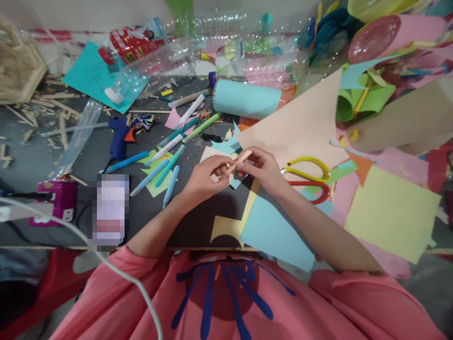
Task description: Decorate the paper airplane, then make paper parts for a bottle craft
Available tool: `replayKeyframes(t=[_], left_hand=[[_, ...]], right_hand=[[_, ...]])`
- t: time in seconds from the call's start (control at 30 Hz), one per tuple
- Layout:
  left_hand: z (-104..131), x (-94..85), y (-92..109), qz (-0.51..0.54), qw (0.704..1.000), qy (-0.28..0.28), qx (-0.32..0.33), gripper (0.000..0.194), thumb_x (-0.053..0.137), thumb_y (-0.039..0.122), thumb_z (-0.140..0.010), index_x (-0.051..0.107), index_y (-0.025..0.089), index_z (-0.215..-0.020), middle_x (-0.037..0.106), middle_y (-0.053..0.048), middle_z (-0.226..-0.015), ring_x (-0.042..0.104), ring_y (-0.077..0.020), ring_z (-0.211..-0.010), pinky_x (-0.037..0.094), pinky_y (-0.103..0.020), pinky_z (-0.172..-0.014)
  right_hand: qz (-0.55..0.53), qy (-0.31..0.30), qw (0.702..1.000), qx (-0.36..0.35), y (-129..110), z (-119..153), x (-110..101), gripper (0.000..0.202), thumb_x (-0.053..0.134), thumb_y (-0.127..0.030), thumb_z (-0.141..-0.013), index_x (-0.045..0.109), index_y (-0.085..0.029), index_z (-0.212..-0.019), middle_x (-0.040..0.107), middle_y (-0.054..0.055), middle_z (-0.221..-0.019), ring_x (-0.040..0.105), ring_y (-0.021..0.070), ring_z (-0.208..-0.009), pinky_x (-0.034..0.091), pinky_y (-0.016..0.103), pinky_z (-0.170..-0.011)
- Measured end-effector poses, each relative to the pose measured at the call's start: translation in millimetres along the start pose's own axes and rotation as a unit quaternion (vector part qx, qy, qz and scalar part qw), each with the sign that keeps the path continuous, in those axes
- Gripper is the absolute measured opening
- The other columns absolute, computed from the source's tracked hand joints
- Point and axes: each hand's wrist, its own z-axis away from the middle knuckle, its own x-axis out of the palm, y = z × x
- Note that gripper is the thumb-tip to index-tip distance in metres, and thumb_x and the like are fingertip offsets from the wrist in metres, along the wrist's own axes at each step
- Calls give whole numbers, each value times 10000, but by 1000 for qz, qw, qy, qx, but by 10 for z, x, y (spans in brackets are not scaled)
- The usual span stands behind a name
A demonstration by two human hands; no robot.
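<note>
A small peach strip of paper (244, 157), narrow and perhaps folded or rolled, is held between my two hands over the middle of the table. My left hand (211, 175) pinches its lower end between thumb and fingers. Its upper part is gripped by my right hand (261, 166), whose fingers hide some of it. Scissors (311, 174) with yellow and red handles lie just right of my right hand. A large peach sheet (300, 120) spreads behind that hand, and a light blue sheet (279, 226) lies under my right forearm.
Several markers (169, 165) lie left of my hands, beside a blue glue gun (118, 137). A phone (110, 208) rests near the front edge. Farther back are a blue-wrapped can-like cylinder (247, 98) and clear plastic bottles (152, 66). A yellow sheet (392, 212) lies at right.
</note>
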Motion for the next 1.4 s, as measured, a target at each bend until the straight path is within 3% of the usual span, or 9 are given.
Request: replayKeyframes(t=[0.33, 0.53, 0.67, 0.9, 1.4], left_hand=[[-12, -22, 17, 29, 999, -16, -31, 271, 552, 166, -702, 650, 208, -951, 584, 24, -743, 514, -101, -643, 458, -231, -662], [-63, -115, -25, 38, 998, 49, -25, 171, 605, 189, -700, 619, 204, -869, 591, 1, -807, 533, -117, -690, 462, -246, -681], [-103, -149, -18, 86, 995, 50, -31, 117, 657, 262, -724, 601, 197, -803, 603, 3, -768, 509, -110, -652, 444, -239, -633], [-125, -160, -16, 129, 986, 67, -77, 174, 703, 320, -697, 607, 187, -752, 604, 11, -736, 508, -101, -628, 423, -229, -577], [-164, -161, -23, 214, 966, 113, -96, 232, 788, 280, -600, 588, 176, -658, 565, 43, -607, 472, -73, -526, 383, -198, -501]], right_hand=[[0, -6, 1000, 4, -5, 1, -39, 421, 847, -514, -637, 583, -208, -757, 607, -55, -688, 561, 60, -526, 525, 229, -547], [-28, 14, 999, 24, 19, -4, -66, 453, 860, -516, -612, 562, -215, -775, 640, -60, -640, 625, 87, -545, 529, 225, -540], [-34, 17, 999, 21, 41, -7, -83, 449, 872, -487, -607, 565, -211, -784, 675, -47, -685, 644, 89, -566, 527, 215, -538], [-13, 16, 1000, 7, 77, -5, -88, 432, 855, -494, -640, 574, -208, -800, 660, -41, -711, 643, 91, -577, 561, 246, -585], [12, 17, 1000, -2, 42, -8, -58, 434, 845, -514, -632, 577, -199, -763, 620, -61, -647, 619, 73, -519, 545, 229, -546]])
